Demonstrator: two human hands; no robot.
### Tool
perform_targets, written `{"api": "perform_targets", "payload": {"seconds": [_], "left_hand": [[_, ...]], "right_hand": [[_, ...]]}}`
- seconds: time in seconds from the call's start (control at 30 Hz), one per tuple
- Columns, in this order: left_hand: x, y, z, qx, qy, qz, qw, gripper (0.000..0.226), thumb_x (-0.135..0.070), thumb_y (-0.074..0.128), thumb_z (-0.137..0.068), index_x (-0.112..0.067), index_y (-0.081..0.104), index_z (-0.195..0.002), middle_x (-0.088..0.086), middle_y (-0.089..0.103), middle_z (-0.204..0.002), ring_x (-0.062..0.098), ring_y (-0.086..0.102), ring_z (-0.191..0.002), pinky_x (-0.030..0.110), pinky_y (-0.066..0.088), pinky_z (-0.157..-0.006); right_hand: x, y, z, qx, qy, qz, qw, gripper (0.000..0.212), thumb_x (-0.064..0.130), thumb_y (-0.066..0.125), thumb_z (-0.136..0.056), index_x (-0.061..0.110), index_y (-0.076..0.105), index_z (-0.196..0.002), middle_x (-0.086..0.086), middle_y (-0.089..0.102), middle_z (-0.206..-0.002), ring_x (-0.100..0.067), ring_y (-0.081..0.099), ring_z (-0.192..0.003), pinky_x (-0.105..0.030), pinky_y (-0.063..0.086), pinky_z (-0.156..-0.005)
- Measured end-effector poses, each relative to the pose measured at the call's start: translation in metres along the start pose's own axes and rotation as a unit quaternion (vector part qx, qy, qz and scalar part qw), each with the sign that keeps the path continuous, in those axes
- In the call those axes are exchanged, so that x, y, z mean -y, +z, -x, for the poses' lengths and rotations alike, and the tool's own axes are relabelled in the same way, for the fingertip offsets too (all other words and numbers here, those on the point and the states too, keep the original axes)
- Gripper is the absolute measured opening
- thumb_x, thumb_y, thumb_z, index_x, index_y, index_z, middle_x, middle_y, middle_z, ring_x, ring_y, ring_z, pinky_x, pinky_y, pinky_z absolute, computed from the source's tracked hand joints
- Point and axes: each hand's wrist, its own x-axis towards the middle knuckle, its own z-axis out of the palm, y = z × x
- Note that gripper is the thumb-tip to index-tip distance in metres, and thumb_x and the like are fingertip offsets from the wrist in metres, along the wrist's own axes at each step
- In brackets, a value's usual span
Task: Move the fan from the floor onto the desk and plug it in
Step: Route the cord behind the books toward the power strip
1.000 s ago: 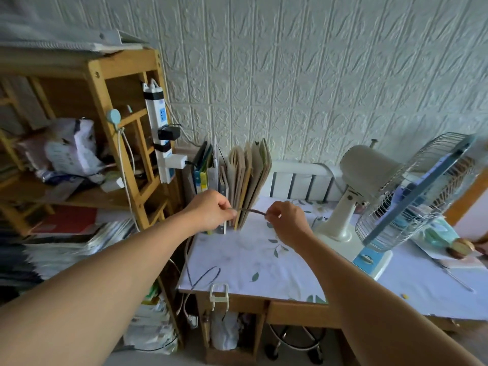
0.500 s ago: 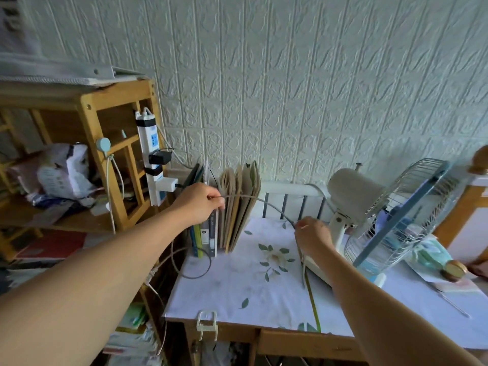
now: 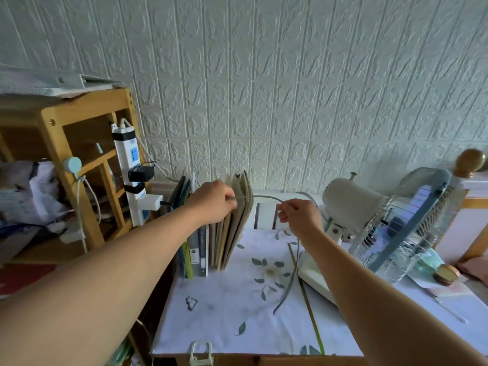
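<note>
Floral-covered desk [image 3: 227,307] against embossed white wall [image 3: 290,88], fan [image 3: 383,223] on it, both hands' fingers pinching its cord [image 3: 260,197]

Plug end of cord [image 3: 264,198] hidden inside left hand [image 3: 215,200]. Fan [image 3: 390,225] base partly covered by right forearm. Shelf [image 3: 52,133] cut off at left edge; contents blurred. Lower book [image 3: 202,244] spines behind left forearm.

Upright books [image 3: 232,228], wooden shelf [image 3: 56,143]
</note>
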Motion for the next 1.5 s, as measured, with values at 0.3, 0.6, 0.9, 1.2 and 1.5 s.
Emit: {"api": "perform_targets", "payload": {"seconds": [0.3, 0.6, 0.9, 1.2, 1.5], "left_hand": [[0.027, -0.022, -0.032, -0.035, -0.033, -0.047, 0.998, 0.027, -0.030, 0.048, -0.091, -0.021, 0.072, -0.084, 0.004, 0.069, -0.076, 0.026, 0.065, -0.073, 0.030, 0.052, -0.069], [0.014, -0.018, -0.045, 0.008, -0.051, 0.180, 0.982, 0.027, -0.010, 0.048, -0.087, -0.001, 0.072, -0.079, 0.015, 0.074, -0.083, 0.027, 0.071, -0.078, 0.031, 0.054, -0.075], [0.005, -0.034, -0.042, 0.047, -0.008, 0.282, 0.958, 0.030, 0.017, 0.049, -0.081, -0.009, 0.059, -0.068, 0.007, 0.063, -0.070, 0.016, 0.063, -0.065, 0.024, 0.052, -0.062], [0.033, -0.051, -0.049, -0.138, -0.045, 0.305, 0.941, 0.041, 0.020, 0.037, -0.080, -0.017, 0.049, -0.068, 0.004, 0.061, -0.084, 0.014, 0.066, -0.063, 0.021, 0.048, -0.057], [0.090, -0.024, -0.051, -0.087, -0.179, 0.159, 0.967, 0.030, 0.006, 0.054, -0.085, -0.023, 0.055, -0.079, -0.002, 0.061, -0.092, 0.010, 0.065, -0.069, 0.028, 0.055, -0.065]], "right_hand": [[-0.005, -0.008, -0.007, 0.062, 0.081, 0.104, 0.989, 0.021, 0.011, 0.057, -0.090, 0.005, 0.072, -0.103, -0.009, 0.066, -0.083, -0.010, 0.044, -0.053, -0.017, 0.035, -0.050], [0.001, 0.010, -0.007, 0.218, 0.116, 0.062, 0.967, 0.029, 0.000, 0.043, -0.093, 0.005, 0.071, -0.102, -0.005, 0.065, -0.085, -0.012, 0.057, -0.072, -0.023, 0.043, -0.066], [0.034, 0.047, -0.038, 0.192, -0.046, -0.021, 0.980, 0.047, 0.002, 0.063, -0.084, 0.016, 0.054, -0.128, -0.004, 0.059, -0.111, -0.014, 0.058, -0.082, -0.013, 0.042, -0.052], [0.022, 0.068, -0.062, 0.176, -0.044, 0.181, 0.967, 0.022, 0.017, 0.054, -0.086, 0.004, 0.070, -0.079, -0.004, 0.054, -0.062, -0.012, 0.045, -0.051, -0.022, 0.033, -0.046], [0.017, 0.056, -0.085, 0.108, -0.081, 0.242, 0.961, 0.024, 0.012, 0.053, -0.088, -0.005, 0.070, -0.088, -0.015, 0.061, -0.070, -0.023, 0.053, -0.063, -0.028, 0.040, -0.058]]}}
